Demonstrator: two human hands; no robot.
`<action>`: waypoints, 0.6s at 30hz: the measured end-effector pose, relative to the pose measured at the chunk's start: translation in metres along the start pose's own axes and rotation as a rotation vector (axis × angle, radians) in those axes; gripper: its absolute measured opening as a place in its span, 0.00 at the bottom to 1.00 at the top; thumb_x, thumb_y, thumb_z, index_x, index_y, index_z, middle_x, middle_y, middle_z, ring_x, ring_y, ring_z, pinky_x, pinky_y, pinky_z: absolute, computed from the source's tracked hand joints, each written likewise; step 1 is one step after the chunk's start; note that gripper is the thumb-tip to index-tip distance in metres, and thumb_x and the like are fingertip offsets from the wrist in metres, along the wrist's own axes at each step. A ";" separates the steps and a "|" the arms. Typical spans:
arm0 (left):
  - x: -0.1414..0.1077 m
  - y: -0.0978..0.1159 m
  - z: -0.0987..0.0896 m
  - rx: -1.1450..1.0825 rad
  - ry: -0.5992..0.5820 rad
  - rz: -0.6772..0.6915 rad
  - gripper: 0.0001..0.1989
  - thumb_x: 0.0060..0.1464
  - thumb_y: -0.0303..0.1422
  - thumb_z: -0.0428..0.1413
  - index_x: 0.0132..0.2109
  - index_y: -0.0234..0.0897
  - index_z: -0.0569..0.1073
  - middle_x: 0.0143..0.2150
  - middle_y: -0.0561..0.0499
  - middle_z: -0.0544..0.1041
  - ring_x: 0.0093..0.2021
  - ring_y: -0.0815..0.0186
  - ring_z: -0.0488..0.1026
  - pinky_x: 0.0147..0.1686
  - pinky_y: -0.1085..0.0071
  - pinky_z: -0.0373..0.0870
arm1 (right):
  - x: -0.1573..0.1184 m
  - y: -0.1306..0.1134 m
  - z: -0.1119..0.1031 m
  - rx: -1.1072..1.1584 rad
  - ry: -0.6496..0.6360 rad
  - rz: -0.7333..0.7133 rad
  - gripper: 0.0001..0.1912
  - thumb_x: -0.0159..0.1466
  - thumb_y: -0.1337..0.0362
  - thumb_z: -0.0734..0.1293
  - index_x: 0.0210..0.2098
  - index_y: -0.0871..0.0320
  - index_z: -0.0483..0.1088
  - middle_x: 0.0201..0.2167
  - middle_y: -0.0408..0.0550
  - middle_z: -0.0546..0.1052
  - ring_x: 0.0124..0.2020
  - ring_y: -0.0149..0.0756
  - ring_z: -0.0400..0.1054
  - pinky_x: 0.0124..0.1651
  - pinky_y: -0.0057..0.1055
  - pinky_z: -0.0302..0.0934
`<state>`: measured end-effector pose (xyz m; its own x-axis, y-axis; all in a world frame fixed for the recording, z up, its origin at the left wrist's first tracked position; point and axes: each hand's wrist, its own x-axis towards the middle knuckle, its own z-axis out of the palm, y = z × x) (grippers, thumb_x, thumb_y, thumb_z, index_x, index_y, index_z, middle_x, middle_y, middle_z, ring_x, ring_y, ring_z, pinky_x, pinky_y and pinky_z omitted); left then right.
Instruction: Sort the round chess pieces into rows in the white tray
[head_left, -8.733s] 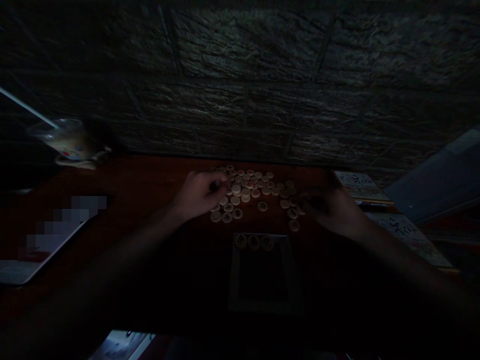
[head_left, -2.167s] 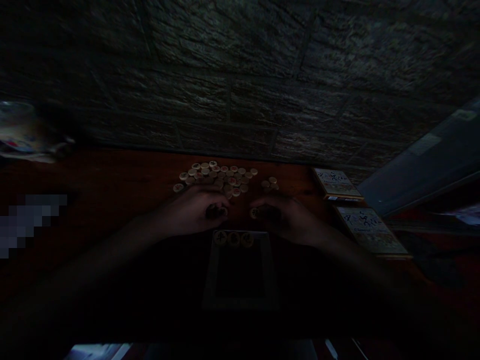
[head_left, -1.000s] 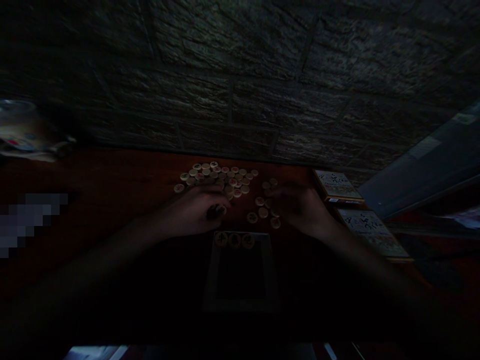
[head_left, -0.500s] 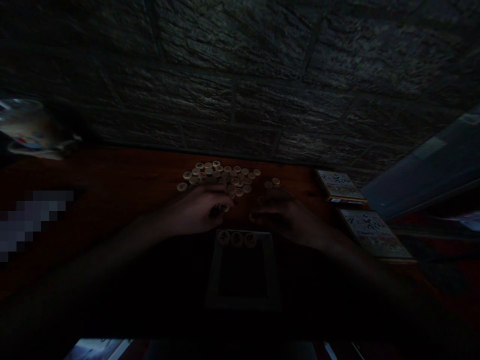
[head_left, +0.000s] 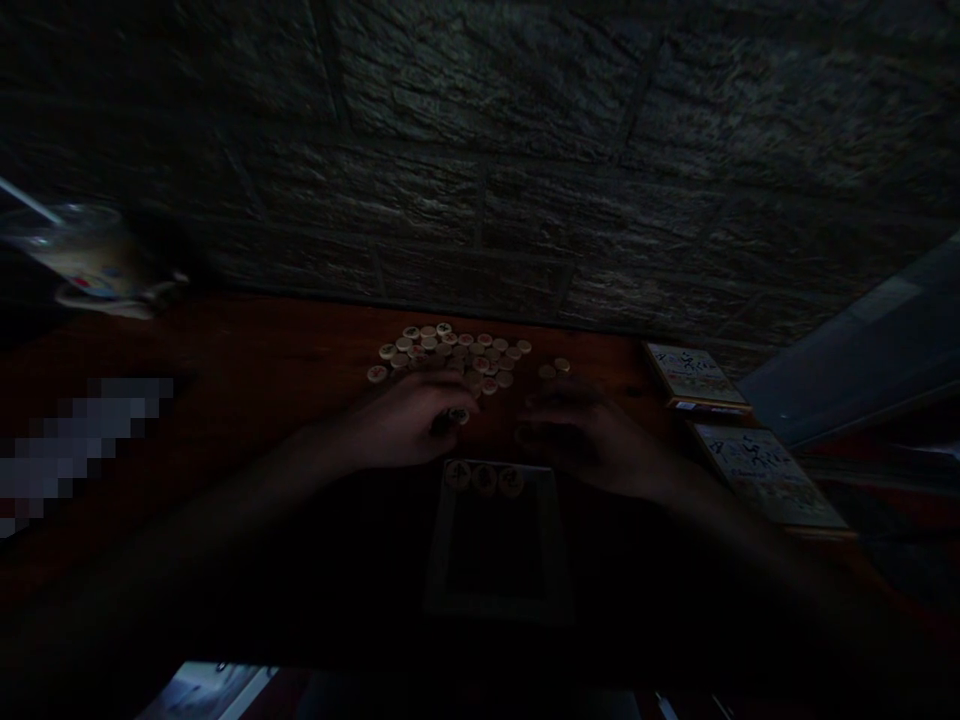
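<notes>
Reddish-brown surface [head_left: 285,345], deep in gloom, with pale round discs [head_left: 460,352] spread flat in a loose cluster at its far middle, near the stone wall [head_left: 480,150]; some marked in red or black, others seemingly plain side up. Left hand [head_left: 411,415] curled narrow around a black-marked disc [head_left: 459,414], just in front of the cluster and covering part of its near edge. Right hand [head_left: 607,440] half curled, fingertips low over the surface — too dark to tell if closed on anything or not. Just beyond it, a pair of loose discs [head_left: 562,365]. Near the middle, a shallow tray [head_left: 553,520] with a row of three discs [head_left: 485,479] along its far end. Step in hand, by the look of it: picking up and handling loose discs at close quarters. Next move, as a judgement: calls for a light pinch and a careful eye on the markings. Around: to the right, a far box [head_left: 697,372] and a near box [head_left: 769,475], just beside the right forearm; at far left, well apart, a clear cup [head_left: 94,260] with a straw. In the way — both hands between cluster and tray, plus heavy shadow over the near side.
</notes>
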<state>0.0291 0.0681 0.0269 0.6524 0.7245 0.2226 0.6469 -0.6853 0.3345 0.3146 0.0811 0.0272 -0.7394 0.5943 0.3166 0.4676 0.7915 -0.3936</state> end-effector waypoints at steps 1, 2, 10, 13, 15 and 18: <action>0.000 0.000 0.000 -0.003 0.003 0.004 0.15 0.58 0.27 0.54 0.51 0.41 0.77 0.50 0.48 0.77 0.49 0.61 0.76 0.48 0.64 0.72 | 0.001 0.000 0.000 -0.013 0.003 0.001 0.12 0.65 0.63 0.71 0.49 0.53 0.79 0.48 0.53 0.76 0.53 0.46 0.68 0.55 0.45 0.64; 0.000 -0.001 0.001 -0.005 0.007 0.006 0.15 0.59 0.27 0.54 0.51 0.41 0.77 0.50 0.48 0.77 0.49 0.61 0.76 0.48 0.64 0.72 | 0.001 -0.001 0.000 -0.031 0.004 -0.001 0.11 0.65 0.62 0.72 0.48 0.53 0.79 0.48 0.53 0.76 0.53 0.46 0.68 0.54 0.45 0.64; 0.000 0.001 -0.001 0.009 -0.006 0.001 0.15 0.58 0.26 0.55 0.51 0.41 0.77 0.51 0.48 0.77 0.50 0.60 0.76 0.51 0.62 0.71 | 0.002 0.002 0.006 -0.059 -0.062 0.013 0.05 0.67 0.64 0.70 0.43 0.53 0.77 0.47 0.50 0.74 0.54 0.45 0.66 0.56 0.45 0.62; 0.001 0.002 -0.002 0.018 -0.008 0.002 0.15 0.59 0.26 0.54 0.51 0.40 0.76 0.51 0.48 0.77 0.51 0.59 0.75 0.51 0.62 0.71 | 0.002 0.001 0.003 -0.006 -0.039 0.024 0.06 0.67 0.64 0.70 0.44 0.54 0.76 0.47 0.51 0.74 0.54 0.45 0.67 0.57 0.45 0.61; 0.001 0.001 -0.002 0.020 -0.013 -0.001 0.14 0.59 0.26 0.54 0.51 0.40 0.76 0.50 0.48 0.77 0.50 0.60 0.75 0.50 0.62 0.71 | 0.001 -0.002 -0.003 0.067 -0.006 0.055 0.08 0.68 0.62 0.69 0.46 0.55 0.75 0.47 0.52 0.76 0.53 0.44 0.68 0.55 0.43 0.64; 0.000 0.000 -0.002 0.020 -0.020 0.001 0.15 0.58 0.26 0.55 0.51 0.41 0.76 0.50 0.48 0.76 0.49 0.60 0.75 0.49 0.63 0.71 | -0.001 -0.010 -0.015 0.212 -0.013 0.162 0.10 0.69 0.60 0.68 0.48 0.56 0.73 0.45 0.50 0.78 0.46 0.40 0.73 0.46 0.36 0.68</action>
<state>0.0284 0.0680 0.0284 0.6607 0.7222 0.2048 0.6539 -0.6877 0.3155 0.3178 0.0749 0.0438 -0.6701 0.7076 0.2243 0.4693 0.6380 -0.6105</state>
